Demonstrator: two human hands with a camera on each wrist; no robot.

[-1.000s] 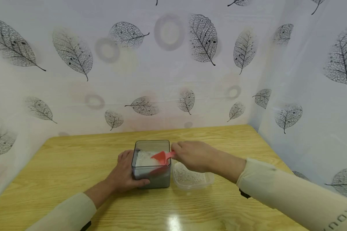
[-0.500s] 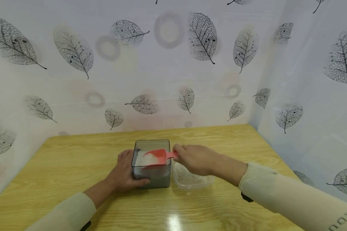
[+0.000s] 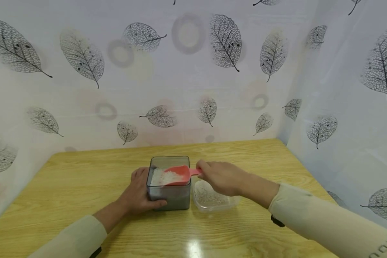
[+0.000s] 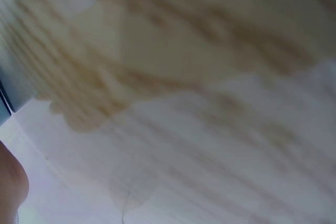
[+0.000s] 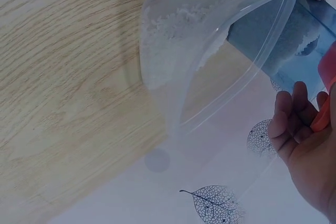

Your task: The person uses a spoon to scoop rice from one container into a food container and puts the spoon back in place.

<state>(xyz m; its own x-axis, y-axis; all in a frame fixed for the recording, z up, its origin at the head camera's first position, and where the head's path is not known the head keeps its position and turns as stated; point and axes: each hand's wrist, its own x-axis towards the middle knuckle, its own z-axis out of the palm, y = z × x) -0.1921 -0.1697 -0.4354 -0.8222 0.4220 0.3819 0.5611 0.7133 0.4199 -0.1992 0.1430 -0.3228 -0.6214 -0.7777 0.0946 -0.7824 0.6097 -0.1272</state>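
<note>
A grey see-through square bin [image 3: 177, 200] with white rice [image 3: 158, 178] in it stands upright on the table. My left hand [image 3: 138, 195] holds its left side, thumb across the front and fingers toward the back. A red scoop [image 3: 184, 173], loaded with rice, sits at the bin's mouth near the right rim. My right hand [image 3: 224, 178] grips the scoop's handle. Just right of the bin stands a clear plastic tub [image 3: 209, 208] of rice, partly under my right hand. In the right wrist view, curled fingers [image 5: 283, 111] show around the orange-looking handle.
The wood-grain table [image 3: 93, 172] reaches back to a pale curtain [image 3: 187, 82] with leaf prints, which also rises on the right side. The left wrist view is blurred, with mostly table and curtain in it.
The scoop has levelled out and come up from the rice, now carrying a load. My right hand has shifted slightly right; my left hand and the bin have stayed put.
</note>
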